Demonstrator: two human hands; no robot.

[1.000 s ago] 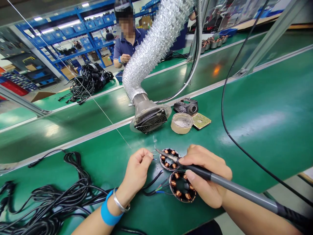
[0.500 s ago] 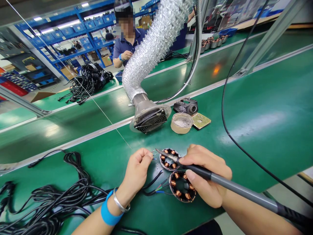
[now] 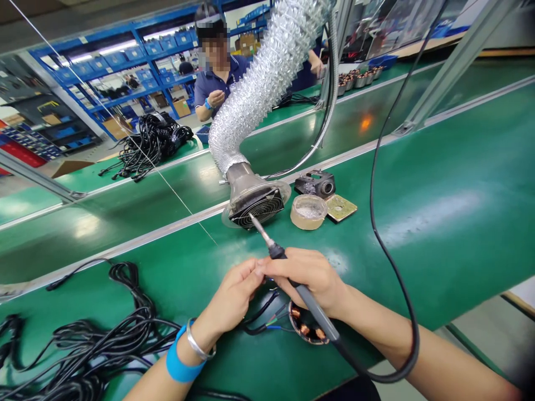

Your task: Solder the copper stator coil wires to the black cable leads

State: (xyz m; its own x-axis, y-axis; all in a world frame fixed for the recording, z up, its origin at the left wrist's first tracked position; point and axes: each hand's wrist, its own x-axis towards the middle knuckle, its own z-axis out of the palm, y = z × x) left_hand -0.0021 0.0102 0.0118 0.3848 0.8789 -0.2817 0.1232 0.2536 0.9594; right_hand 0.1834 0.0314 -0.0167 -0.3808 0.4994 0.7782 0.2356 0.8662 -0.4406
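Observation:
My right hand (image 3: 311,275) grips a soldering iron (image 3: 311,312), its metal tip pointing up and away in front of the fan guard. My left hand (image 3: 234,292) is closed in a pinch, its fingertips meeting those of my right hand. Earlier, thin wire ends stuck out of that pinch; now they are mostly hidden. Below the hands lies a stator with copper coils (image 3: 307,328), partly covered by my right hand. Coloured wires (image 3: 273,323) lead to it, beside the stripped end of a black cable (image 3: 267,303). A second stator is hidden behind my hands.
A fume extractor fan (image 3: 259,210) hangs from a silver duct (image 3: 267,78). Near it stand a round solder container (image 3: 308,211), a sponge pad (image 3: 340,207) and a dark iron holder (image 3: 315,182). Black cables (image 3: 83,345) cover the left side. A co-worker (image 3: 217,72) is across the bench.
My right hand has moved left to meet my left fingertips. The iron has swung from pointing left at the wires to pointing up and away. The farther stator is now covered.

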